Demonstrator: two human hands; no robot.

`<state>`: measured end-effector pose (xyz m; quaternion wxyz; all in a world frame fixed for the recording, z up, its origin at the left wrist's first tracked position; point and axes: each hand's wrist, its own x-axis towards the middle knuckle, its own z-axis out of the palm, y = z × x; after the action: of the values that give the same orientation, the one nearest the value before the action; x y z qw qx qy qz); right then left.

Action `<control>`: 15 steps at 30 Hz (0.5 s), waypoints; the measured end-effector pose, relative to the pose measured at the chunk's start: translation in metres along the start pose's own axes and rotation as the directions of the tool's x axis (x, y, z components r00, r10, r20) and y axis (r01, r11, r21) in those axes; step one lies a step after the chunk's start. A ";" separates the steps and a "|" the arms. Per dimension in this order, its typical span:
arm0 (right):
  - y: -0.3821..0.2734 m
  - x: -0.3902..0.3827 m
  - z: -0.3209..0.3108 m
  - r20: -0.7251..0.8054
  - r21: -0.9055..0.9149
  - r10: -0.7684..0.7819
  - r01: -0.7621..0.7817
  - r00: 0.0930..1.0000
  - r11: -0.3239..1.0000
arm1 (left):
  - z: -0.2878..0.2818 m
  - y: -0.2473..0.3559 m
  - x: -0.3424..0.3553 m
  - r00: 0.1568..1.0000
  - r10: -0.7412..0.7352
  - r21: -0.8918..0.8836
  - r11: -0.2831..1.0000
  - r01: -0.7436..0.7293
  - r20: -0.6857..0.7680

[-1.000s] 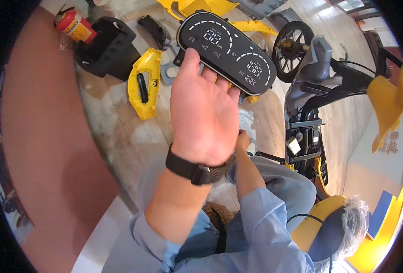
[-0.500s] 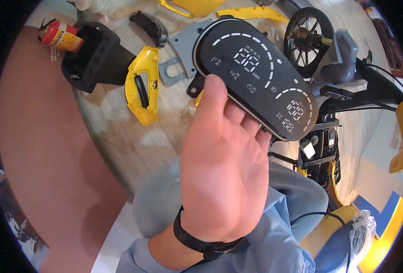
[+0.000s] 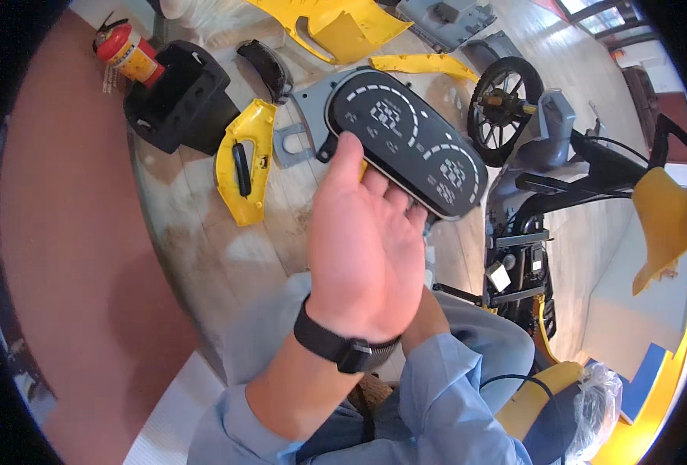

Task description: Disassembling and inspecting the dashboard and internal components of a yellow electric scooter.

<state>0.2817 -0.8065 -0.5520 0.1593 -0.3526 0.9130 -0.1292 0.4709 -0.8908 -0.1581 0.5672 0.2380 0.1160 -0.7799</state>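
My left hand [image 3: 367, 248], palm up with a black watch band at the wrist, is closed on a digital instrument panel [image 3: 405, 139]. Its thumb presses the panel's near left edge, and the fingers reach underneath. The panel is dark and rounded, with pale segmented digits and arcs on its face, and it is held tilted above the floor. Only the forearm [image 3: 425, 322] of my right arm shows, below a rolled blue sleeve. The right hand itself is hidden behind my left hand, so I cannot see its fingers.
Yellow body panels [image 3: 246, 167], a black plastic box [image 3: 177, 93] and a red fire extinguisher [image 3: 130, 54] lie ahead and to the left. At the right stands a partly stripped scooter frame [image 3: 526, 240] with a black spoked wheel [image 3: 506, 108]. Clear plastic wrap [image 3: 598, 399] is near my right knee.
The instrument panel and my left hand now look smaller and farther from me. The view has tilted upward a little. My right forearm has come into sight behind the left hand.
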 end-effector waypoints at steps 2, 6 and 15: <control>-0.025 -0.012 -0.021 0.036 0.001 0.001 -0.001 0.999 1.000 | -0.002 0.013 -0.003 0.997 0.071 0.024 0.997 -0.072 0.032; -0.046 -0.017 -0.085 -0.019 -0.028 -0.031 0.030 0.999 0.999 | -0.001 0.023 -0.005 0.998 0.068 -0.015 0.998 -0.067 0.020; -0.079 -0.052 -0.213 -0.147 0.196 -0.138 0.166 0.979 0.966 | -0.010 0.032 0.001 0.994 0.098 -0.011 0.995 -0.098 -0.046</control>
<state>0.2840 -0.8012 -0.3192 0.1241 -0.3939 0.8732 -0.2588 0.5033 -0.8975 -0.1648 0.6035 0.2576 0.1222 -0.7446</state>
